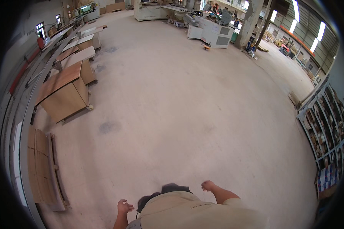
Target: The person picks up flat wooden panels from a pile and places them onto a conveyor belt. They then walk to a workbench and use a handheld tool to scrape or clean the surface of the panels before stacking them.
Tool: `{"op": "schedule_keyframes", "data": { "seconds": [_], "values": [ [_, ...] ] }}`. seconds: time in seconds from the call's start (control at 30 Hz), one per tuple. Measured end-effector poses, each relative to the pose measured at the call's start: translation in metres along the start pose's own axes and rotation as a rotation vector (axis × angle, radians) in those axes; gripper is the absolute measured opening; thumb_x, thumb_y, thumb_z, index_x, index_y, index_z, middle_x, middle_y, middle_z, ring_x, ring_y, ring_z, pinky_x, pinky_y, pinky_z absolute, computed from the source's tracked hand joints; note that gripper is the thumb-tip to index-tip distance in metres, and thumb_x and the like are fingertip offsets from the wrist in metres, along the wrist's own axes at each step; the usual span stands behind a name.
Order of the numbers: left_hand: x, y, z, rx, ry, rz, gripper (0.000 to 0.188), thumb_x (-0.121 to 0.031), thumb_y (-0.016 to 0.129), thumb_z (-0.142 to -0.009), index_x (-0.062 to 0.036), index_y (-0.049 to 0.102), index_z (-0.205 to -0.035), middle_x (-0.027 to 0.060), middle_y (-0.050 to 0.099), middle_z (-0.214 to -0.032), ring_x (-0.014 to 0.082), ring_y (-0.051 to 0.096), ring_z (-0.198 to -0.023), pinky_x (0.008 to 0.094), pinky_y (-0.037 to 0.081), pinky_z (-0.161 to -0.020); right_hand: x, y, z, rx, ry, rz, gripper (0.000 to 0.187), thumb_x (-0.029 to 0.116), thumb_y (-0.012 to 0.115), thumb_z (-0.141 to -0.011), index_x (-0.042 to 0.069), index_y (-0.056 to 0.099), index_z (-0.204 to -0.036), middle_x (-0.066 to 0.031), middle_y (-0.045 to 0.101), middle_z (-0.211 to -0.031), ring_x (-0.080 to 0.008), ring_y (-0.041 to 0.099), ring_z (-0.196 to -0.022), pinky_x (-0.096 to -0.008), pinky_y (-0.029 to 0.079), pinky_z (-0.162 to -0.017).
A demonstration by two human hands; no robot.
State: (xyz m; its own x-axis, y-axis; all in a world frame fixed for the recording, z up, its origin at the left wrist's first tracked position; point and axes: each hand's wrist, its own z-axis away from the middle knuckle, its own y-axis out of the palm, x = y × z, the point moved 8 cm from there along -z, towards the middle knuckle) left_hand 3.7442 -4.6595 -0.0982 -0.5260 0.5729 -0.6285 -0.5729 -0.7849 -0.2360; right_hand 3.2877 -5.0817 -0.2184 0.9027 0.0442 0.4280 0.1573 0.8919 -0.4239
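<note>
My left hand [124, 207] hangs beside my body at the bottom of the view, its fingers loosely bent and apart, holding nothing. On the other side, my right hand [208, 186] is held out from my body, with its fingers slightly curled and nothing visible in them. Between the hands are my beige shirt [179, 208] and dark shoes or trousers [174, 187]. Neither hand touches anything; below both lies the pale concrete floor [172, 114].
Wheeled wooden cabinets [67, 95] line the left side, with flat cardboard stacks [42, 164] nearer me. A metal rack [325, 126] full of small pieces stands at right. Ahead are a white machine [214, 34], a pillar [249, 24] and a small orange item [206, 46] on the floor.
</note>
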Motion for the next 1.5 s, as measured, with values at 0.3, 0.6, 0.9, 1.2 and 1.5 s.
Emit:
{"op": "schedule_keyframes", "data": {
  "seconds": [0.3,0.6,0.9,1.2,1.5],
  "values": [
    [-0.233,-0.01,-0.208,-0.415,0.117,-0.663,0.03,-0.023,0.063,-0.076,0.0067,0.065,-0.069,0.0273,0.063,-0.068,0.0388,0.064,-0.063,0.0498,0.049,-0.065,0.481,-0.285,-0.202,-0.322,-0.419,-0.209,0.029,0.028,0.05,-0.092,0.003,0.066,-0.092,-0.0116,0.069,-0.085,-0.0221,0.067,-0.076,-0.0365,0.053,-0.073],
    [-0.738,0.093,-0.428,0.177,0.393,0.013,0.027,-0.02,0.053,-0.095,0.0043,0.065,-0.091,0.0099,0.06,-0.057,0.0155,0.059,-0.046,0.0307,0.046,-0.041,0.626,-0.393,-0.368,-0.161,-0.262,-0.298,0.03,0.024,0.056,-0.093,0.0,0.066,-0.107,-0.0122,0.072,-0.091,-0.021,0.069,-0.079,-0.034,0.056,-0.074],
    [-1.25,0.22,-0.421,0.177,1.353,-0.115,0.035,-0.017,0.058,-0.094,0.0005,0.043,-0.068,0.0079,0.045,-0.056,0.0153,0.043,-0.052,0.0339,0.033,-0.049,0.622,-0.501,-0.633,0.076,0.118,-0.057,0.028,0.023,0.052,-0.096,0.008,0.063,-0.117,-0.0053,0.071,-0.107,-0.0188,0.07,-0.087,-0.036,0.056,-0.071],
    [-1.58,0.251,-0.441,0.616,1.614,0.031,0.006,-0.003,0.06,-0.091,-0.001,0.064,-0.088,0.0062,0.06,-0.063,0.0205,0.056,-0.048,0.0264,0.05,-0.052,1.089,-0.808,-0.802,-0.333,-0.511,0.142,0.029,0.025,0.053,-0.09,0.003,0.069,-0.099,-0.0126,0.071,-0.083,-0.0232,0.068,-0.076,-0.0369,0.054,-0.072],
    [-1.801,0.256,-0.804,0.343,1.218,-0.025,0.024,-0.016,0.064,-0.089,-0.0002,0.057,-0.072,0.0048,0.045,-0.055,0.0115,0.041,-0.05,0.0289,0.035,-0.047,1.5,-0.967,-0.864,-0.412,-0.643,-0.068,0.026,0.022,0.062,-0.092,0.002,0.066,-0.107,-0.0134,0.071,-0.093,-0.0218,0.068,-0.081,-0.0338,0.053,-0.073]
  ]
}}
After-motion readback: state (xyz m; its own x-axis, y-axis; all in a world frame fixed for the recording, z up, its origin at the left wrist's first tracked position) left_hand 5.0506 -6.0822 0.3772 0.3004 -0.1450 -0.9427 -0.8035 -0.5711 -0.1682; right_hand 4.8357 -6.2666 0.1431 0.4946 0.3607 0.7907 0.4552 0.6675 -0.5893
